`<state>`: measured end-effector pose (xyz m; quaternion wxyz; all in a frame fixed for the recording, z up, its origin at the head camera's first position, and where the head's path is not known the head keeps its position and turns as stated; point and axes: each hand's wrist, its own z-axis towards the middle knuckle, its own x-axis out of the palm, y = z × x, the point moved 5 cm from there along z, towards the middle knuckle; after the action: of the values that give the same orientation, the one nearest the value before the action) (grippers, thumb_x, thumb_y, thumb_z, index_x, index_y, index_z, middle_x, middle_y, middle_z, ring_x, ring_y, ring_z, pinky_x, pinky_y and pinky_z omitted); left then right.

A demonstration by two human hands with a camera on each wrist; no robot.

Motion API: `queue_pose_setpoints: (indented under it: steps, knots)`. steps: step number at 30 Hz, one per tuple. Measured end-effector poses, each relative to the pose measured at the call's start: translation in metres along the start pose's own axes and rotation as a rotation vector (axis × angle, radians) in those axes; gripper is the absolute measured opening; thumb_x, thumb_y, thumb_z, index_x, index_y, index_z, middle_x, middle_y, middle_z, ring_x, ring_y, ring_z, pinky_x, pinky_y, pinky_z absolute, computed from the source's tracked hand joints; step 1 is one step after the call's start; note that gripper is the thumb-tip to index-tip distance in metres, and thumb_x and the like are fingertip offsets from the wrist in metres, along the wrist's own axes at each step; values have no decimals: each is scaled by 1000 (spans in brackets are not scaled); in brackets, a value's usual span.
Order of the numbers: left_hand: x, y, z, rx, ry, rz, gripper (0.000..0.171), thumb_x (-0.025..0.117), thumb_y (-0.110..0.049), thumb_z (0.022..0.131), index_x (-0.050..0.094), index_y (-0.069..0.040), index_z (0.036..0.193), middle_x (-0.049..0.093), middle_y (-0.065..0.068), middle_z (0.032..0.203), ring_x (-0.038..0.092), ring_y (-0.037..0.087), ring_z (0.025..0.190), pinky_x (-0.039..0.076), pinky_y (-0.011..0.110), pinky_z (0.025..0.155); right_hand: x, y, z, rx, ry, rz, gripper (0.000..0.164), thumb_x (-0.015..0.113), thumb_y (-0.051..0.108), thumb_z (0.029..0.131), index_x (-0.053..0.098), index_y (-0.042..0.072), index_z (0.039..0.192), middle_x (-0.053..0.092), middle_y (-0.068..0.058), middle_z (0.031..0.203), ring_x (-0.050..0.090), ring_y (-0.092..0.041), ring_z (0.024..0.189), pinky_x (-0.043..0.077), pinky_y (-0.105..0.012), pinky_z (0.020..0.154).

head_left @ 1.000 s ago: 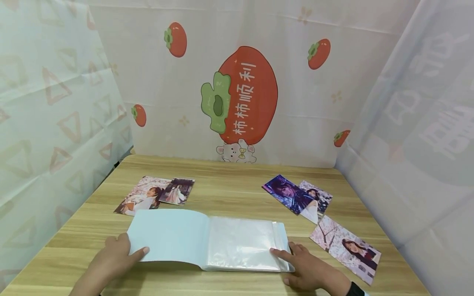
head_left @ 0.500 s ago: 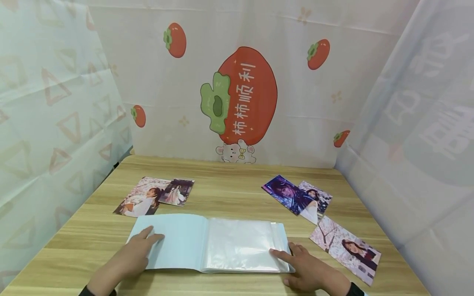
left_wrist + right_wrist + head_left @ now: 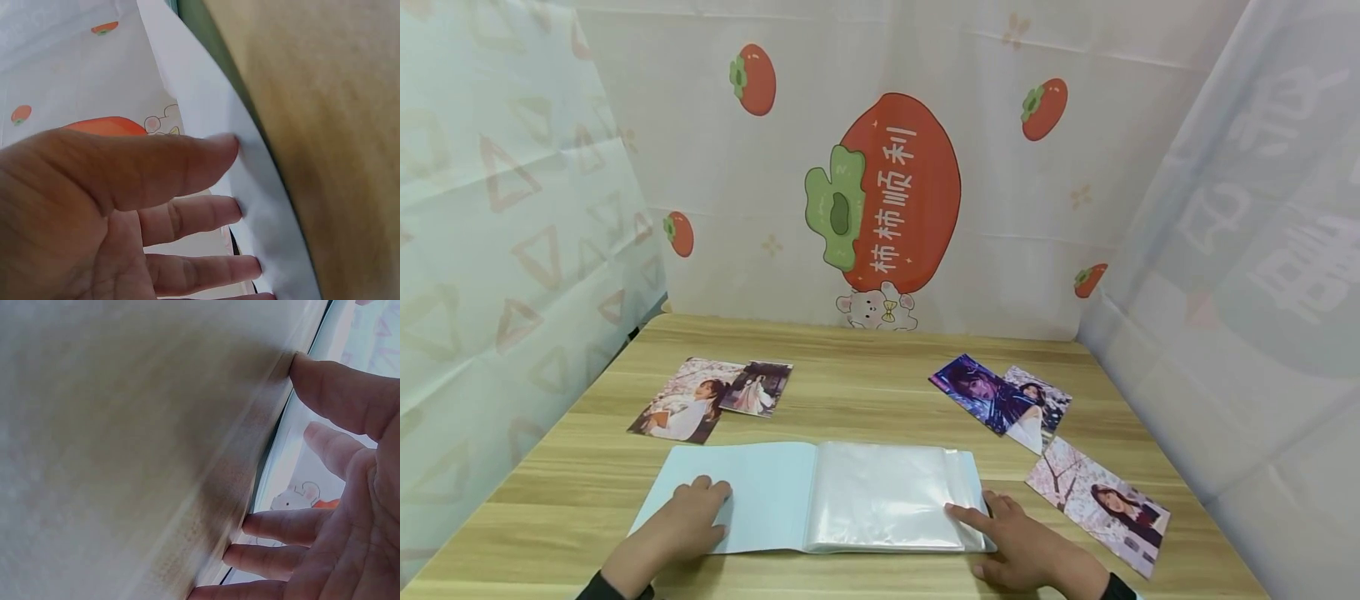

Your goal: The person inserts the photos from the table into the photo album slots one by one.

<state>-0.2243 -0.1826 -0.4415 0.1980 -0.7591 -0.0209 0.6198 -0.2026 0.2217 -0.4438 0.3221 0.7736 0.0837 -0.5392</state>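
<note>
A photo album lies open in front of me in the head view, its pale blue cover (image 3: 771,492) folded to the left and its clear plastic sleeves (image 3: 883,496) on the right. My left hand (image 3: 688,521) presses the inside of the cover with its fingertips; in the left wrist view the thumb (image 3: 187,164) and fingers reach out fairly straight onto it. At the album's right edge is my right hand (image 3: 1018,537), index finger on the sleeves. Its other fingertips and thumb touch the wooden table (image 3: 144,456) beside the album, as the right wrist view shows.
Two overlapping photo prints lie at the back left, a larger blossom portrait (image 3: 681,404) and a smaller print (image 3: 757,390). Back right, a purple print (image 3: 973,392) overlaps another portrait (image 3: 1037,408). A further blossom print (image 3: 1101,504) lies near the right hand. Patterned curtains (image 3: 880,50) enclose the table.
The left hand has moved from the cover's left edge onto its inner face, and the raised cover has come down flatter to the table. The right hand stays put.
</note>
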Motion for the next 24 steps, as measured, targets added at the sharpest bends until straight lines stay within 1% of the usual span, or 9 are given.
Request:
queue_pose_setpoints:
  steps: [2,4,7,11,15,18,20,22,24]
  knots:
    - [0,0,0,-12,11,-13,36,71,-9,77,58,5,107,52,16,92,50,32,78,43,54,72,0,0,-1,4,5,3,68,68,32,83,35,35,143,29,-37,135,31,-54,120,41,-62,78]
    - [-1,-1,0,-12,6,-25,35,69,-7,77,57,6,107,52,16,91,50,31,77,43,53,72,0,0,-1,10,9,1,68,69,32,83,35,36,143,29,-37,135,31,-54,120,41,-62,78]
    - [-5,-1,1,-2,-30,-32,32,67,-5,77,57,6,105,51,15,87,49,28,74,44,49,70,0,0,-1,10,12,-6,68,69,32,83,35,35,143,29,-37,135,32,-53,120,41,-62,78]
    - [-12,-3,6,12,-87,-13,28,67,-5,77,57,7,100,50,13,82,49,25,72,44,45,66,0,1,0,6,12,-2,69,69,32,83,36,35,142,29,-37,135,32,-53,120,41,-62,78]
    - [-19,-9,15,28,-116,6,34,69,-2,74,55,7,104,50,15,86,50,26,73,45,44,67,0,0,0,8,6,-5,69,70,32,82,36,34,142,30,-39,133,32,-54,119,41,-62,78]
    - [-24,-15,24,42,-119,-9,40,71,3,71,55,5,108,51,16,90,49,25,73,45,42,65,-1,1,0,16,3,-5,69,70,31,82,36,35,142,29,-39,133,31,-55,119,41,-63,78]
    - [-28,-16,30,40,-109,-20,41,70,5,70,55,3,108,52,15,91,49,24,74,45,41,65,-1,2,0,20,4,1,69,70,31,82,35,35,142,29,-39,134,31,-55,119,41,-63,78]
    - [-31,-17,36,40,-91,-34,40,69,5,70,56,3,108,54,15,93,49,24,75,44,41,65,0,3,1,21,5,2,69,69,31,83,35,36,143,28,-39,134,30,-55,120,41,-63,77]
    - [-33,-15,42,28,-57,-53,40,69,3,71,55,3,109,57,15,94,49,24,75,44,41,64,1,3,1,16,2,1,69,69,31,83,35,35,143,29,-39,134,30,-55,119,41,-64,77]
